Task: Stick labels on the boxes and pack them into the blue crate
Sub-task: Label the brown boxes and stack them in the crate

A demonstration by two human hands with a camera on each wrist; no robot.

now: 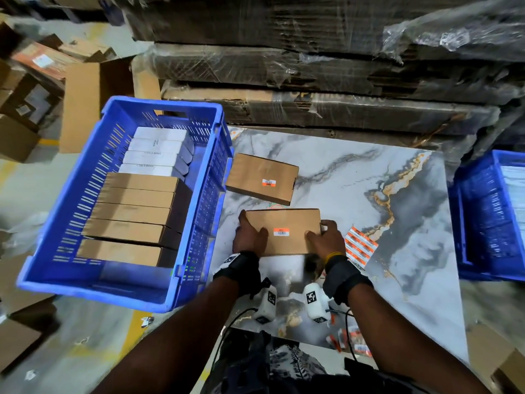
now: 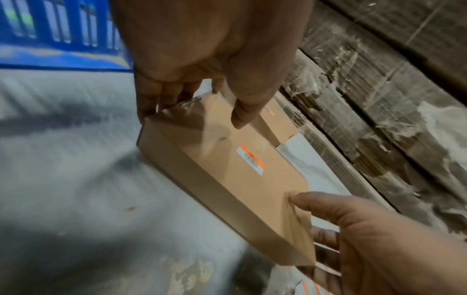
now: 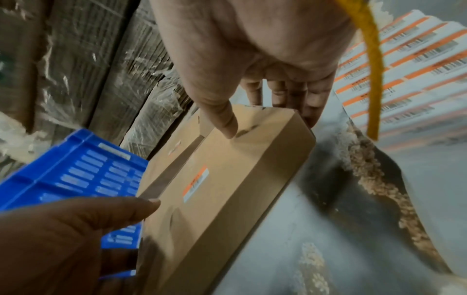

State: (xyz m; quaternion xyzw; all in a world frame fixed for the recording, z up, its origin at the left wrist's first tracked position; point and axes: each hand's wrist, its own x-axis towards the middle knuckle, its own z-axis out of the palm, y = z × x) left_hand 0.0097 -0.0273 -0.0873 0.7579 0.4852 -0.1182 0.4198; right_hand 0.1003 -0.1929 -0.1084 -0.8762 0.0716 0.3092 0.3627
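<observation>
- Boxes fill most of the blue crate (image 1: pixel 119 194), which sits at the left of a marble-patterned tabletop (image 1: pixel 397 209): a row of brown cardboard boxes (image 1: pixel 133 214) on edge in the near half and a row of white boxes (image 1: pixel 156 152) behind them.
- Left of the crate the floor (image 1: pixel 31 189) holds loose cartons (image 1: pixel 17 109); behind the table rises a stack of flattened cardboard (image 1: pixel 312 66) wrapped in clear film (torn in places).
- Near the table's middle lies a second brown box (image 1: pixel 261 179), flat, with an orange-and-white label on top, just behind the held one.
- At the right edge a second blue crate (image 1: pixel 488 217) is cut off by the frame; its contents cannot be made out.
- Print on the labels is too small to read, and the near table edge is blurred.
- The held box (image 1: pixel 284 231) is a flat brown carton with an orange-and-white label (image 1: pixel 281 231) on its top face, between the two hands, just right of the crate.
- The left hand (image 1: pixel 248 234) grips the box's left end, thumb on top and fingers curled round the edge.
- The right hand (image 1: pixel 326 237) grips the right end the same way.
- A sheet of labels (image 1: pixel 359 247) lies on the table just right of the right hand.
</observation>
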